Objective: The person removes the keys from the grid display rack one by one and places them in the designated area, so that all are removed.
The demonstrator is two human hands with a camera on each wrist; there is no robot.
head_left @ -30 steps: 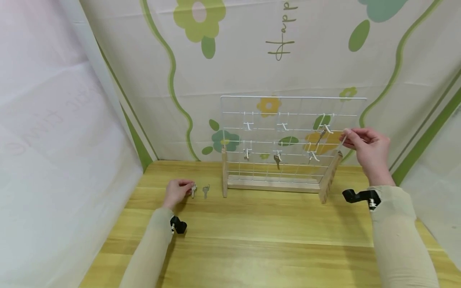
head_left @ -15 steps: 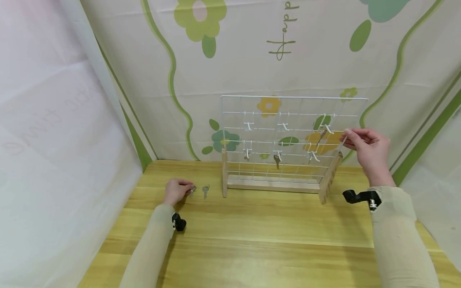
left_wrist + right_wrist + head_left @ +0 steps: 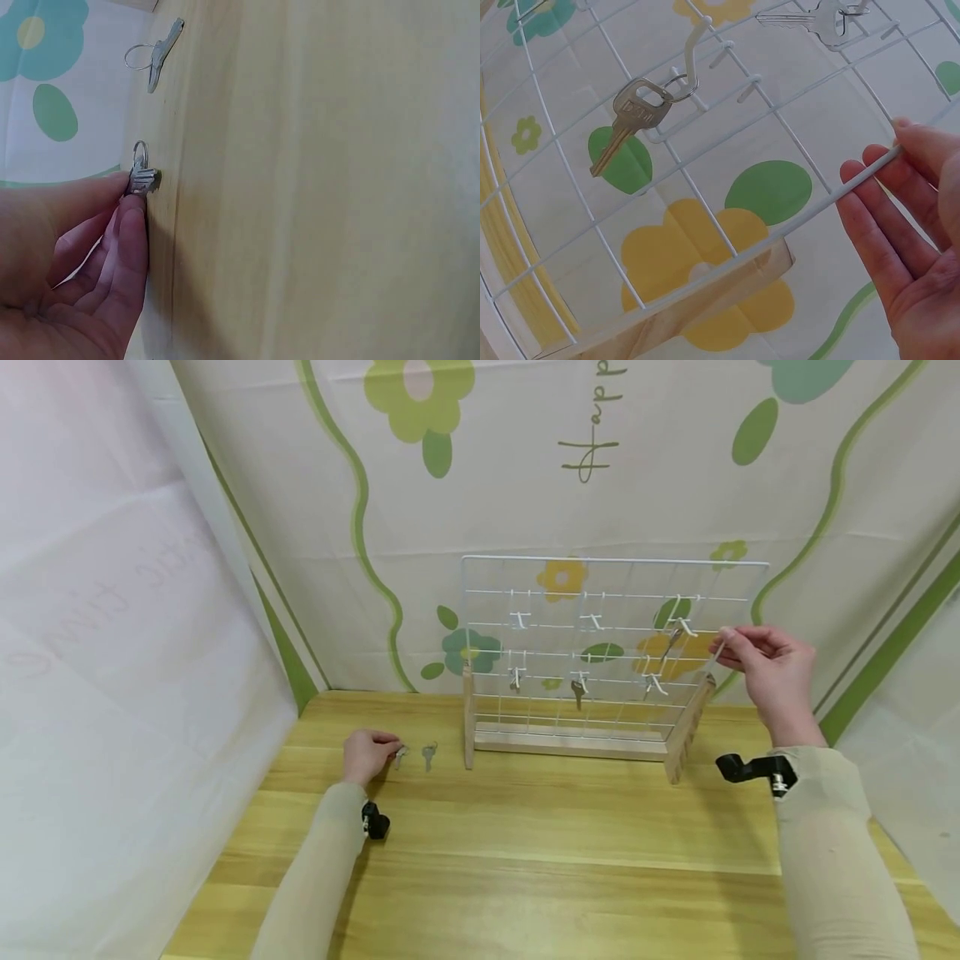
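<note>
At the left of the table, my left hand [image 3: 367, 756] pinches a small silver key [image 3: 142, 178] between thumb and fingertips, its split ring pointing away from the hand. A second key [image 3: 428, 757] with a ring lies on the wood just right of it. My right hand [image 3: 783, 681] grips the right side wire of a white wire grid rack [image 3: 615, 561], thumb on one side and fingers on the other. From the rack's white hooks hang several keys, among them an upper-right key [image 3: 634, 116] and a lower-middle key [image 3: 577, 695].
Wooden legs [image 3: 681, 735] and a bottom bar [image 3: 570, 744] support the rack near the back of the wooden table [image 3: 555, 893]. Two upper hooks, the left hook [image 3: 519, 621] and the middle hook [image 3: 594, 622], carry no key. A flowered cloth [image 3: 510, 493] hangs behind.
The key at my left fingertips has tilted from upright and turned slightly. My left forearm has shifted a little. The right hand keeps its hold on the rack.
</note>
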